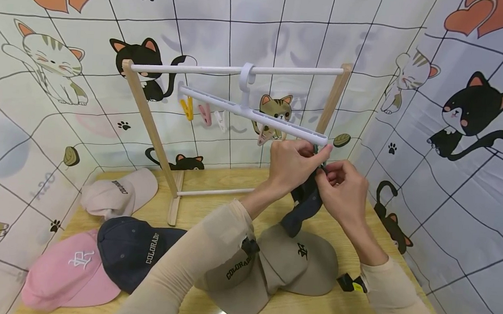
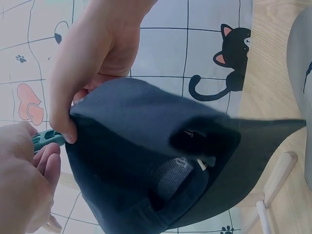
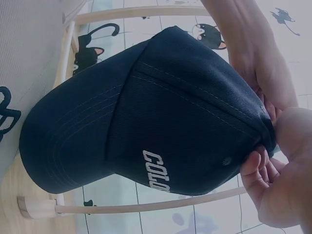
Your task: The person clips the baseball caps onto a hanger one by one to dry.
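Note:
My left hand (image 1: 294, 164), just under the right end of the tilted white hanger (image 1: 253, 114), pinches a green clothespin (image 2: 48, 139). Fingers partly cover the clothespin. My right hand (image 1: 343, 190) pinches the top edge of a navy cap (image 3: 185, 112) beside the clothespin. Brim down, the cap hangs from this grip, and its white lettering shows in the right wrist view. The left wrist view looks into its dark inside, with a pale label. Both hands' fingertips meet close together at the cap's upper edge.
The hanger hooks over a rack's white bar (image 1: 196, 69) and carries a yellow clothespin (image 1: 187, 108) and several paler ones. More caps lie on the wooden table: beige (image 1: 119, 192), pink (image 1: 72, 271), navy (image 1: 131, 250) and two overlapping khaki ones (image 1: 301, 259). Cat-print curtains surround the table.

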Tool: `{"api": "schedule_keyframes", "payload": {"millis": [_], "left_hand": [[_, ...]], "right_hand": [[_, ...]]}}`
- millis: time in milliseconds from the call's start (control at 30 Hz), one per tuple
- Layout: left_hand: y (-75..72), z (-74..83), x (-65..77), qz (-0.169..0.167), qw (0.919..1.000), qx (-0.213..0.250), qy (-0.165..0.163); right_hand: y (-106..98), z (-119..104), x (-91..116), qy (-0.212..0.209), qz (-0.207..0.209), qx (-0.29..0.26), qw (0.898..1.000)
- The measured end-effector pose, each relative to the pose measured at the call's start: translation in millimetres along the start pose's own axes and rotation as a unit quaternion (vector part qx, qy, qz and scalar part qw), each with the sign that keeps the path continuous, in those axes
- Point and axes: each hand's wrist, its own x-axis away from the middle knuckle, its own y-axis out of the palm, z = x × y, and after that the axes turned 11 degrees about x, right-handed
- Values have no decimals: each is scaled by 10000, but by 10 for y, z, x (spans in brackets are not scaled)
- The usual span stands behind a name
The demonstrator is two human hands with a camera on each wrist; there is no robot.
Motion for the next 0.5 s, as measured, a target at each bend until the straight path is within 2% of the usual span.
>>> {"api": "schedule_keyframes", "payload": {"millis": [500], "left_hand": [[16, -8, 2, 85, 9999, -103, 69]], "right_hand": [[51, -3, 3, 191, 51, -105, 9997]]}}
